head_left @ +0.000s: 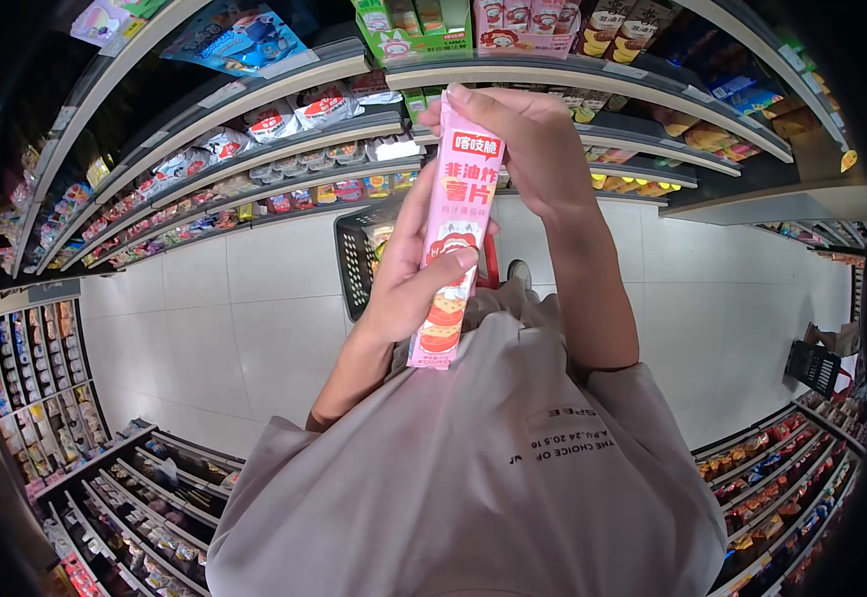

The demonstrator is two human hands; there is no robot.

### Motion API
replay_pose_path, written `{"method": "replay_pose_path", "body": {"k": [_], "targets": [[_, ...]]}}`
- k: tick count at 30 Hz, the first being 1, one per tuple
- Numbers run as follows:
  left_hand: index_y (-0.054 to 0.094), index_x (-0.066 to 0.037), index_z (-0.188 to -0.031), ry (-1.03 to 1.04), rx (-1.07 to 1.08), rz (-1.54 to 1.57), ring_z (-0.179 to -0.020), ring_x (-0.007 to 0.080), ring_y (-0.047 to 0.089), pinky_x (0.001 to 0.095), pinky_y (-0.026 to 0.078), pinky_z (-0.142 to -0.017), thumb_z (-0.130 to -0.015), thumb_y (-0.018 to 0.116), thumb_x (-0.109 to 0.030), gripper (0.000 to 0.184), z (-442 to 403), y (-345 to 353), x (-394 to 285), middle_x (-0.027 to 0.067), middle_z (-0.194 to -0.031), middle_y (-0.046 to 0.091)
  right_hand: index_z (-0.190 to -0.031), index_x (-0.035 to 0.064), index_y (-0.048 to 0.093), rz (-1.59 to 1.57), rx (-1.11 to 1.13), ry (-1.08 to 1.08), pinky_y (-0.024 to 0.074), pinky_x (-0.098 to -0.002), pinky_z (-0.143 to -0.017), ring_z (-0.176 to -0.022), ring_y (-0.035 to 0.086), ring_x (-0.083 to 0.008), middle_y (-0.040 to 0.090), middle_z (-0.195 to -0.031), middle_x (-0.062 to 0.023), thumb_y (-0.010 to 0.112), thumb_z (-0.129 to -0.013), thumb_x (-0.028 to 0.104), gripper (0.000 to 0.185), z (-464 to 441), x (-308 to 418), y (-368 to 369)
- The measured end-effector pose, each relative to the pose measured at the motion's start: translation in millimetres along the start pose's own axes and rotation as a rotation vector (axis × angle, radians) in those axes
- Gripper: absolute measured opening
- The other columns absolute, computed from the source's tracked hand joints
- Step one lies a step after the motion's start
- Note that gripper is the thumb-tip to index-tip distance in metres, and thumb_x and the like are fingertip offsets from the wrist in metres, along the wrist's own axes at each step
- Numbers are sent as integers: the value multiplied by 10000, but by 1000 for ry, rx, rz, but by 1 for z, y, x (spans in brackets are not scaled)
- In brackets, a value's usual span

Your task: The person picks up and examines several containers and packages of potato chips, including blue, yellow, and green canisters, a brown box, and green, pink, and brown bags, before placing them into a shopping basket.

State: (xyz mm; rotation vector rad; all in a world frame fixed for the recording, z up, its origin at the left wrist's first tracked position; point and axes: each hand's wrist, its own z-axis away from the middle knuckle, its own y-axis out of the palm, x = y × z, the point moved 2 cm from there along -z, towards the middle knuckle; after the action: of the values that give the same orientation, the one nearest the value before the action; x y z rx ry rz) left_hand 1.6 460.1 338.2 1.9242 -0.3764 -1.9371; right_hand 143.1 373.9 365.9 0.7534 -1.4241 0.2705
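A long pink pack of potato chips (458,214), with Chinese print and a picture of round chips, is held upright in front of my chest. My left hand (408,284) wraps round its lower half, thumb across the front and fingers behind. At the top end, my right hand (518,129) grips the pack's upper edge between thumb and fingers. Part of the right fingers is hidden behind the pack. Below the hands, a dark shopping basket (356,264) with a red part stands on the floor, partly covered by my left arm and the pack; its contents barely show.
Shelves of snacks (592,80) run across the front, with pink boxes (528,25) and green boxes (413,35) on the upper level. More snack racks stand at both sides and behind. Another black basket (813,366) sits on the tiled floor (204,318) at the right.
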Motion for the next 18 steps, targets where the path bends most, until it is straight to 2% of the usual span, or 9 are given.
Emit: {"method": "replay_pose_path", "body": {"k": [4,7,10,11,12,14,15,16,18], "targets": [[105,-60,-1475,45,45,-75,-914,196,606,293,504,-692,-844,550,-38,772,0,-11,3,197,-1138,553,-956,-94,661,29,-16,21,514,-271,-756,-813,649,-159,680,-917,-152,588,-902,212,319,4,2,2],[149,-18,-1439,-124,383,387,-566,244,595,324,483,-524,-835,593,-295,799,2,-21,18,266,-1083,558,-996,-89,640,26,-44,-47,518,-283,-778,-853,643,-168,673,-949,-144,538,-934,260,369,4,9,-3],[144,-10,-1434,-123,477,353,-549,251,591,309,474,-522,-820,602,-339,834,10,-26,22,284,-1081,551,-1055,-75,604,-149,0,-73,524,-295,-776,-913,629,-179,649,-1029,-145,485,-960,291,396,-3,10,-16],[168,-9,-1437,-115,491,364,-657,255,619,307,470,-531,-829,619,-251,794,10,-31,20,258,-1094,563,-1076,-65,588,-257,27,-104,520,-278,-758,-875,632,-161,649,-1026,-140,499,-953,300,395,-3,6,-16],[168,-9,-1437,-116,492,365,-657,255,619,307,470,-531,-829,619,-251,794,11,-26,17,258,-1094,563,-1098,-55,572,-364,58,-134,516,-262,-740,-837,634,-143,650,-1023,-134,513,-946,309,399,-5,2,-17],[200,-10,-1441,-35,42,-45,-864,270,636,335,501,-652,-822,633,-126,764,10,-22,8,229,-1164,557,-1187,-50,492,-400,26,-104,511,-307,-796,-929,616,-189,604,-1116,-166,454,-964,335,447,-9,-14,-21],[220,-8,-1445,32,-34,-205,-1043,288,595,363,488,-813,-794,640,-36,775,7,-18,5,214,-1254,524,-1277,-46,412,-438,-6,-73,505,-352,-853,-1021,597,-236,557,-1210,-197,396,-983,360,501,-11,-16,-20],[220,-8,-1445,34,-38,-207,-1043,288,595,363,488,-813,-794,640,-36,775,5,-18,6,214,-1254,524,-1277,-46,412,-440,-2,-72,505,-352,-853,-1021,597,-236,557,-1210,-197,396,-983,360,501,-11,-16,-17],[206,-1,-1449,238,-71,-812,-1154,322,539,366,419,-947,-765,673,-65,831,3,-15,3,232,-1333,461,-1314,-48,347,-291,-49,-85,489,-374,-885,-1053,586,-270,520,-1262,-226,382,-976,405,567,-5,-14,-7]]}}
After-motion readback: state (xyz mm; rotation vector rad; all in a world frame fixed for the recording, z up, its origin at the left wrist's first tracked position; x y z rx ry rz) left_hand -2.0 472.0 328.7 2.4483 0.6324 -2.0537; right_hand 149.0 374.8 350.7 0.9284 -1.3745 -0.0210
